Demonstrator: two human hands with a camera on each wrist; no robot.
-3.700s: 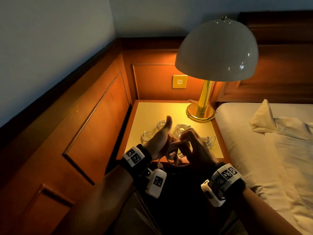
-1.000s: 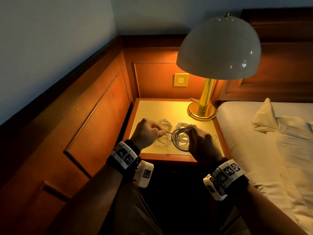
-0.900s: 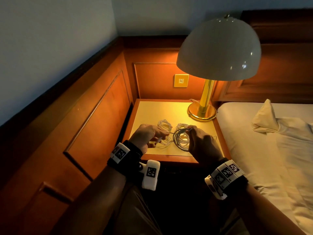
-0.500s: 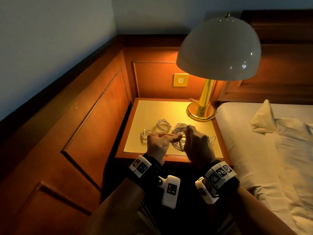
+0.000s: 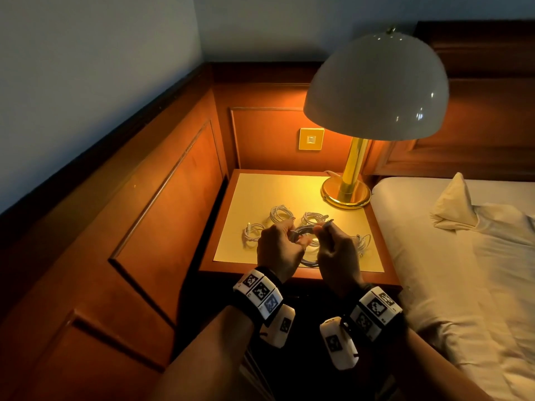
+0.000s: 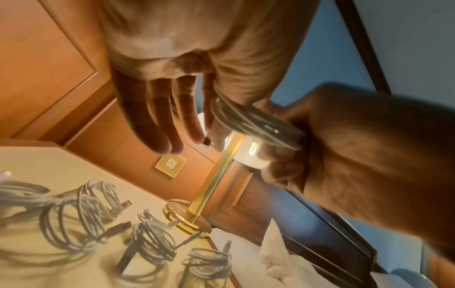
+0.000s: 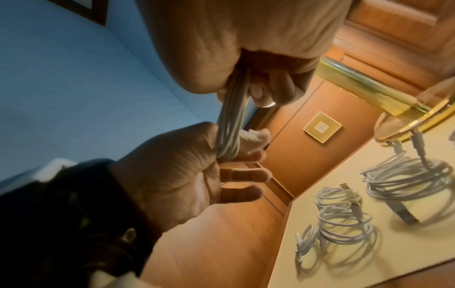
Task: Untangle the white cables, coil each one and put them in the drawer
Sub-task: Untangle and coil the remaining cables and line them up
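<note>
Both hands hold one coiled white cable point(image 5: 302, 231) just above the front of the nightstand point(image 5: 289, 192). In the left wrist view my left hand point(image 6: 209, 124) pinches the coil point(image 6: 256, 124) between thumb and forefinger, the other fingers stretched out. The right wrist view shows my right hand point(image 7: 258, 93) curled in a fist round the other side of the coil point(image 7: 231, 117). Several more coiled white cables point(image 5: 279, 214) lie on the tabletop beyond the hands. No drawer shows in any view.
A domed lamp point(image 5: 376, 88) on a brass base point(image 5: 346, 195) stands at the nightstand's back right. A bed point(image 5: 463, 270) with a pillow adjoins on the right. Wood panelling point(image 5: 162, 212) closes the left side, and a wall switch point(image 5: 311, 138) sits behind.
The hands have drawn back toward the nightstand's front edge with the coil. My left hand has shifted from the cable's loose end to pinching the coil itself.
</note>
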